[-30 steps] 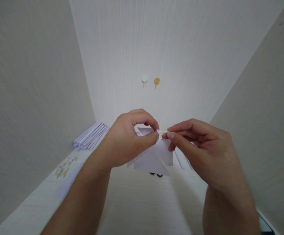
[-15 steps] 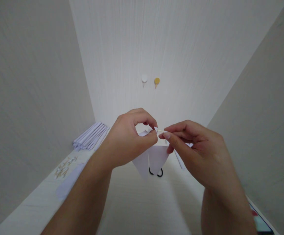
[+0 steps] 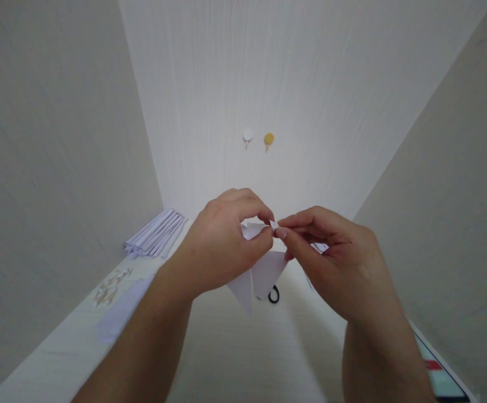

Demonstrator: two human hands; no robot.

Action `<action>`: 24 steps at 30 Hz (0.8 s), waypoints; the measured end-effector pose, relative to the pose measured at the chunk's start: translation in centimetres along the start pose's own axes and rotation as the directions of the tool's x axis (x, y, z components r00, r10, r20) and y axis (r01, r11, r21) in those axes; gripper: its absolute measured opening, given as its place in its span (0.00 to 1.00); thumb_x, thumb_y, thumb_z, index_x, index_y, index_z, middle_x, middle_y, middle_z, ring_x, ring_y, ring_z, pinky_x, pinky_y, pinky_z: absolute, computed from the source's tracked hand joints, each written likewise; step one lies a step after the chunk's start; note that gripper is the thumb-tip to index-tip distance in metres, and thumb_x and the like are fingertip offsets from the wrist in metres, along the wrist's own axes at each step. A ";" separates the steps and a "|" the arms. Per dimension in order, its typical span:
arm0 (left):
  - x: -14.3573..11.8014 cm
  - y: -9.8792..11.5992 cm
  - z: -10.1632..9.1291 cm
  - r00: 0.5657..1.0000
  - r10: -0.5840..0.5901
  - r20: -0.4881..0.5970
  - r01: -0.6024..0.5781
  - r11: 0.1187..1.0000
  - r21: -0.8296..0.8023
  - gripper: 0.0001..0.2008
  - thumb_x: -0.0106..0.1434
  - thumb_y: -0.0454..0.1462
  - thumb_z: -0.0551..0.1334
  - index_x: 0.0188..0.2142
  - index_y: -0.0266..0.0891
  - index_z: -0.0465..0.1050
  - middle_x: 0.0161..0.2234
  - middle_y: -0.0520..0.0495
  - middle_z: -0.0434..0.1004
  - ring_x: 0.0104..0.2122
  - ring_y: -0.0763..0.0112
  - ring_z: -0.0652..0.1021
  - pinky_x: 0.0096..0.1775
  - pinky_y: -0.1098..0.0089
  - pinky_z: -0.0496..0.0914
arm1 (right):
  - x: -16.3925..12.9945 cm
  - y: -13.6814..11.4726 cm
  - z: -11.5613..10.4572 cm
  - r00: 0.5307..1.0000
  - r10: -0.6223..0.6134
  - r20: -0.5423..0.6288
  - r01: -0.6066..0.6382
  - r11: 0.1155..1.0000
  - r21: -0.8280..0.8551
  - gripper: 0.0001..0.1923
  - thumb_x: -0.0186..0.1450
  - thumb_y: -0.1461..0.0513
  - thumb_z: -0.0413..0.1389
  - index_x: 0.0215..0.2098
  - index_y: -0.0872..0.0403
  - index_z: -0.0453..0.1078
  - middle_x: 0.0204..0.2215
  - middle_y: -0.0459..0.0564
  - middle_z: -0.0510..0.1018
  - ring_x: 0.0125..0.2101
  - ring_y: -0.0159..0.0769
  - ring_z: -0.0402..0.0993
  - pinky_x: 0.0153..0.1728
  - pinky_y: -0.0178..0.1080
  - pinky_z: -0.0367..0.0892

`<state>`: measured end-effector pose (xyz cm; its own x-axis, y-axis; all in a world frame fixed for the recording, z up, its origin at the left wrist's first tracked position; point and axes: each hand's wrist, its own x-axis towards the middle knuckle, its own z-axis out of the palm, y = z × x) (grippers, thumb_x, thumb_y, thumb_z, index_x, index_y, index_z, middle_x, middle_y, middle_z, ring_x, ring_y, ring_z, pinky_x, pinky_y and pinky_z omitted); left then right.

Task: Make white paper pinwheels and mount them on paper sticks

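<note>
My left hand [image 3: 230, 240] pinches the corner of a white sheet of paper [image 3: 268, 271] between thumb and forefinger. The paper hangs below in pointed flaps. Close against it, my right hand [image 3: 331, 252] is closed, thumb and fingertips pressed round a thin pale stick, now mostly hidden by the fingers. A small white tip shows where both hands' fingertips meet. Beneath the paper, a black loop handle [image 3: 274, 294], looking like part of scissors, lies on the table; the paper covers the rest.
Folded white paper strips [image 3: 157, 234] are stacked at the left wall. Nearer lie several small sticks with white ends [image 3: 112, 286] and a flat white sheet [image 3: 123, 310]. A white hook [image 3: 247, 135] and a yellow hook [image 3: 269, 139] are on the back wall. A screen-like edge [image 3: 443, 369] shows lower right.
My hands have come together, so the stick that showed between them is now mostly covered. The paper has shifted slightly and hides one of the two black loops.
</note>
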<state>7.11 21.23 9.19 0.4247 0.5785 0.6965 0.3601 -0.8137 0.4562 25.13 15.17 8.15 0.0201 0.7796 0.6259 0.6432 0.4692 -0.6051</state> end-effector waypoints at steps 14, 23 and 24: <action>0.0 0.2 0.0 1.000 0.020 0.017 -0.018 0.997 -0.074 0.06 0.60 0.28 0.66 0.33 0.40 0.81 0.35 0.50 0.82 0.38 0.67 0.80 0.45 0.64 0.72 | 0.3 -0.3 0.0 0.997 0.079 0.026 -0.082 0.990 0.112 0.02 0.66 0.63 0.64 0.35 0.50 0.80 0.27 0.43 0.82 0.27 0.30 0.74 0.25 0.32 0.65; -0.2 0.1 0.1 1.000 0.004 -0.009 -0.005 0.991 -0.132 0.04 0.62 0.31 0.68 0.32 0.41 0.80 0.35 0.52 0.82 0.37 0.70 0.79 0.44 0.67 0.72 | 0.6 0.1 -0.1 0.992 0.119 0.030 -0.123 0.964 0.235 0.01 0.64 0.64 0.65 0.34 0.51 0.79 0.25 0.43 0.78 0.25 0.29 0.71 0.23 0.32 0.63; -0.2 0.2 0.1 1.000 0.000 -0.004 0.000 0.990 -0.139 0.04 0.62 0.31 0.68 0.32 0.41 0.80 0.35 0.52 0.82 0.38 0.70 0.79 0.44 0.67 0.72 | 0.6 0.1 -0.2 0.992 0.119 0.035 -0.124 0.962 0.244 0.01 0.64 0.64 0.65 0.34 0.51 0.79 0.25 0.43 0.79 0.25 0.29 0.71 0.23 0.32 0.64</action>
<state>7.17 20.96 9.11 0.4214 0.5785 0.6984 0.2407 -0.8139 0.5289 25.35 15.62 8.56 0.0699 0.8441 0.5316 0.4292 0.4556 -0.7799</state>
